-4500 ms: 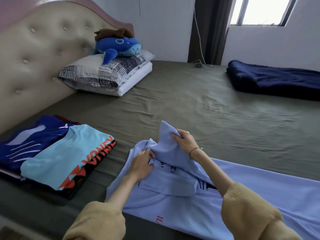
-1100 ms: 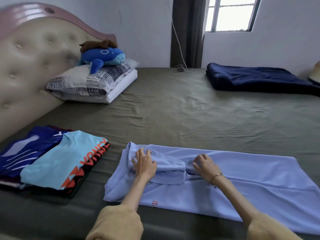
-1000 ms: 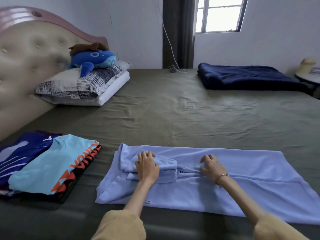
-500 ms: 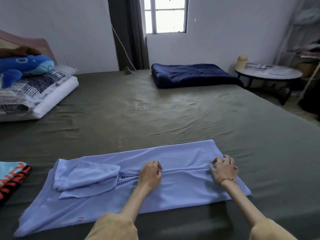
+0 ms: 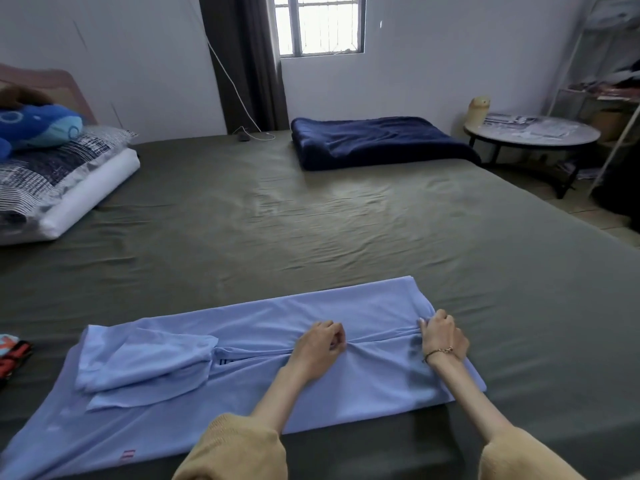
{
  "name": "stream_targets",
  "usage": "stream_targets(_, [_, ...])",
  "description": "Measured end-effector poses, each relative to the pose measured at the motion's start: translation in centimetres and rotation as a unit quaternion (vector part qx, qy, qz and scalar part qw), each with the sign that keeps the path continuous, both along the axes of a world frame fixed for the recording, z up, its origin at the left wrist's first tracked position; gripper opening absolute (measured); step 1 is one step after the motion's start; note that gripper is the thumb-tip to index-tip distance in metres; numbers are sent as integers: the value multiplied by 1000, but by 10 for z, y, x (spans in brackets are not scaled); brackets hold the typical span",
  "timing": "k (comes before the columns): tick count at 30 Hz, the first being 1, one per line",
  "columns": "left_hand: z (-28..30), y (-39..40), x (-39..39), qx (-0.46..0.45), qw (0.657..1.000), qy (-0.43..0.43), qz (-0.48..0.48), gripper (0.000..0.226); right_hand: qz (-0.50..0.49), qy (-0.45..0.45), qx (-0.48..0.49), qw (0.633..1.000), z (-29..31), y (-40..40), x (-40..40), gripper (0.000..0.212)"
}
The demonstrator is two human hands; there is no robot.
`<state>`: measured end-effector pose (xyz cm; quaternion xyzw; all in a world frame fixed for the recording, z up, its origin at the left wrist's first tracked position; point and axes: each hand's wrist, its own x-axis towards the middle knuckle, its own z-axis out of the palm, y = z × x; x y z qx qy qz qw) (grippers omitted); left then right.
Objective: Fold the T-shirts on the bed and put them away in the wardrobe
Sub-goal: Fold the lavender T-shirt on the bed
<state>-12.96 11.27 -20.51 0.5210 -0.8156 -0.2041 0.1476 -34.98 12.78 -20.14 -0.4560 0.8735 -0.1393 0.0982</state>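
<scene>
A light blue T-shirt (image 5: 263,372) lies lengthwise across the near edge of the bed, its sides folded in and a sleeve laid flat on the left part. My left hand (image 5: 320,344) pinches the folded edge at the shirt's middle. My right hand (image 5: 441,336) grips the same edge near the hem on the right. Fabric gathers in a ridge between the two hands. A corner of the folded T-shirt stack (image 5: 12,351) shows at the far left edge.
The olive bed sheet (image 5: 311,220) stretches ahead. A folded navy blanket (image 5: 377,140) lies at the far side. Pillows (image 5: 59,181) with a blue plush toy (image 5: 38,124) sit at the left. A round table (image 5: 533,133) and a rack stand at the right.
Both hands slid rightward along the shirt's folded edge, from the sleeve and collar area to the middle and hem. My view swung right, so the folded stack is almost out of frame.
</scene>
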Motion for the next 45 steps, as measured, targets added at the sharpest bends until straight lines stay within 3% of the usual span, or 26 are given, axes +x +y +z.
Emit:
stream_targets(7, [3, -2, 1, 45, 993, 88, 71, 20, 9, -95, -37, 995, 16, -2, 4, 30])
stream_targets(12, [12, -3, 23, 70, 971, 156, 168, 25, 89, -125, -64, 986, 44, -6, 44, 32])
stream_targets(19, [37, 4, 86, 211, 909, 298, 200, 22, 200, -232, -37, 951, 54, -14, 147, 22])
stream_targets(22, [44, 12, 125, 271, 873, 345, 212, 24, 253, -255, 1, 933, 53, -11, 199, 41])
stream_targets(25, [44, 18, 165, 312, 828, 401, 236, 27, 287, -313, 16, 905, 48, -10, 253, 47])
stream_targets(30, [38, 21, 227, 295, 789, 453, 292, 35, 296, -403, 22, 866, 38, -7, 343, 29])
stream_targets(35, [31, 15, 287, 263, 779, 457, 341, 43, 293, -443, 26, 847, 32, -8, 411, 17])
stream_targets(39, [31, 14, 329, 265, 777, 472, 323, 40, 307, -446, 40, 840, 24, -15, 456, 36])
stream_targets(45, [28, 13, 366, 242, 722, 523, 383, 29, 368, -420, 68, 827, 28, -6, 500, 51])
